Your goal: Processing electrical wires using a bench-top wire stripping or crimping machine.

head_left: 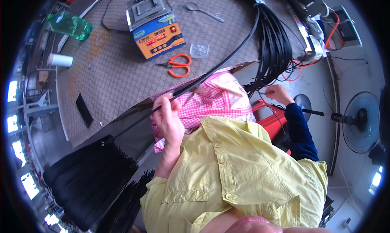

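Observation:
My left hand (168, 117) is closed round a long black cable (221, 64) at the table's front edge. From there the cable rises to the right, toward a thick bundle of black cables (274, 44) draped over the table's right edge. My right hand (279, 94), its fingers curled, is beside the loose lower ends of that bundle. A thin dark strand passes close to its fingertips, but I cannot make out what it grips. Below and left of my left hand hangs a large mass of cut black cables (89, 180).
On the patterned table (109, 76) stand an orange and blue counter box (158, 34), orange-handled scissors (178, 65), a clear small dish (199, 50), a spoon (203, 11), a green bottle (71, 25) and a white roll (60, 60). A fan (361, 121) stands at the right, near a red stool (270, 119).

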Available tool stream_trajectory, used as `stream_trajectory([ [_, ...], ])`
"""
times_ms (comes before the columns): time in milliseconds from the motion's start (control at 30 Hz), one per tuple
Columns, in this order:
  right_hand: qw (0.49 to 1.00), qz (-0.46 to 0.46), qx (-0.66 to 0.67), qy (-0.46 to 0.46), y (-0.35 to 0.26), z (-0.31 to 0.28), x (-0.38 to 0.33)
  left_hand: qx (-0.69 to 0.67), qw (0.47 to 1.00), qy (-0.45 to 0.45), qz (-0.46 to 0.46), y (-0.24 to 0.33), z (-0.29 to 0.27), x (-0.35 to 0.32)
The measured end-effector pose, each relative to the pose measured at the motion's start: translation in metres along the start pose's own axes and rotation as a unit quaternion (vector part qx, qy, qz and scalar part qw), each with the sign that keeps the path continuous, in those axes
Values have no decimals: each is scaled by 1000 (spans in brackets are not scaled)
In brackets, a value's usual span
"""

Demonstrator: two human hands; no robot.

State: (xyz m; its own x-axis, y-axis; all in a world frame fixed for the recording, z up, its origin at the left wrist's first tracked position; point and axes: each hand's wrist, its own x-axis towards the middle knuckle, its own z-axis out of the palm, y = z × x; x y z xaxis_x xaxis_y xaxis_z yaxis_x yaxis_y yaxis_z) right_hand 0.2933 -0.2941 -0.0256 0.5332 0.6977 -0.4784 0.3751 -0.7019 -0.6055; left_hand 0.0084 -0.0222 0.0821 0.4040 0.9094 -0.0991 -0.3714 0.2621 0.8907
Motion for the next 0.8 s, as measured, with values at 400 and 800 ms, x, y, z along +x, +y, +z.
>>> stream_trajectory([
  [400,958,-164,-220,-88,-21,23,12,238,939,-228,-101,-66,25,-10],
  [800,889,-217,384,-122,-299,43,18,359,880,-309,-26,-64,45,-25],
])
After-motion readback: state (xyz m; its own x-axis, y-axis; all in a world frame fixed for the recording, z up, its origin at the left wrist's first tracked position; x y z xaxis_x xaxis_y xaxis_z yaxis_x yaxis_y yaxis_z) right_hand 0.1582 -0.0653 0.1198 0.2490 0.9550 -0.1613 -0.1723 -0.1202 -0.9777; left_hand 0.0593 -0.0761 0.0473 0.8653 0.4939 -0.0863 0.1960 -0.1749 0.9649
